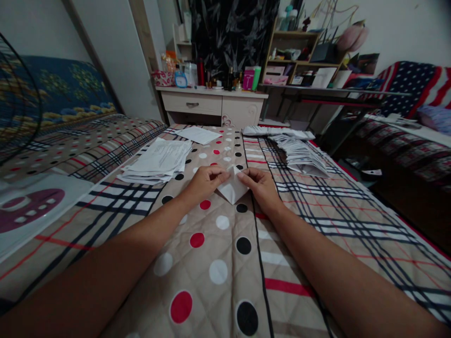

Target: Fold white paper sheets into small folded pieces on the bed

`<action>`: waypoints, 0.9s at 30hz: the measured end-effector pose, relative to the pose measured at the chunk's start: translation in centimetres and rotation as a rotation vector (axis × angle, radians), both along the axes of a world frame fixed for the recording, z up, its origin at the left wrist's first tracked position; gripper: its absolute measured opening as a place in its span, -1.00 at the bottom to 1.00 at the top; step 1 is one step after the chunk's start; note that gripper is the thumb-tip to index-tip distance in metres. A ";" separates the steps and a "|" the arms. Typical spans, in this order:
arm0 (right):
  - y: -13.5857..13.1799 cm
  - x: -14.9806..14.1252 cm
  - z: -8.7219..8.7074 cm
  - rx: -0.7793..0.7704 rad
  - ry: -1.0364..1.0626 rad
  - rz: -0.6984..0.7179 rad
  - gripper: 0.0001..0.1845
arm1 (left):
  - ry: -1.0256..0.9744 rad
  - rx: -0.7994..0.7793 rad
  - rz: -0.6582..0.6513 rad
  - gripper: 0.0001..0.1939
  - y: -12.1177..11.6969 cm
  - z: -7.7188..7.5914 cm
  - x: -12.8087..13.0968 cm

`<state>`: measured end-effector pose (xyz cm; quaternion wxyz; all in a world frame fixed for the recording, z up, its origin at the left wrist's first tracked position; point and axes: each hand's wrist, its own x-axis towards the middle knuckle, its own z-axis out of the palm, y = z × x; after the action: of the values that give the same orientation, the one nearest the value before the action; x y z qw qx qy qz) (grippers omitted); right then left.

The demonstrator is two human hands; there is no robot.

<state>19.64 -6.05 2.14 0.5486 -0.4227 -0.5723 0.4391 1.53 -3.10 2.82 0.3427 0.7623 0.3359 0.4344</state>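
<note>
A small folded piece of white paper is held between my two hands, just above the middle of the bedspread, with one corner pointing toward me. My left hand pinches its left edge between thumb and fingers. On the other side, my right hand grips the right edge the same way. To the left lies a stack of printed paper sheets, and behind it a thinner set of white sheets. Rows of folded paper pieces lean together on the right, with another folded bundle behind them.
The polka-dot and plaid bedspread spreads under everything. A white item with a purple print lies at the left edge, near a fan guard. Beyond the bed stand a white dresser and a desk with shelves.
</note>
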 end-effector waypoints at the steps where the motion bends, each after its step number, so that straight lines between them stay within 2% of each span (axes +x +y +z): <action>1: 0.0 0.0 0.0 0.010 0.011 -0.002 -0.67 | 0.014 0.007 -0.015 -0.69 0.0 -0.1 0.0; 9: -0.1 0.0 0.1 0.073 -0.016 -0.072 -0.68 | 0.024 0.088 -0.037 -0.69 -0.5 0.5 0.4; 15: -0.4 -0.3 0.3 0.002 -0.020 -0.024 -0.62 | 0.086 0.123 -0.020 -0.66 -0.7 0.4 0.6; 23: -0.4 -0.3 0.2 -0.020 0.016 0.008 -0.61 | 0.012 -0.063 0.038 -0.64 -0.9 0.4 0.7; 25: -0.3 -0.2 0.2 -0.016 0.042 -0.012 -0.63 | 0.017 -0.084 0.025 -0.70 -1.1 0.6 0.6; 27: -0.2 0.0 0.1 -0.025 0.070 -0.031 -0.64 | 0.044 -0.086 0.003 -0.64 -1.2 0.7 0.6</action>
<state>19.62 -6.26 2.25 0.5697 -0.4225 -0.5407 0.4522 2.13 -4.32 3.47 0.3669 0.7556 0.3628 0.4034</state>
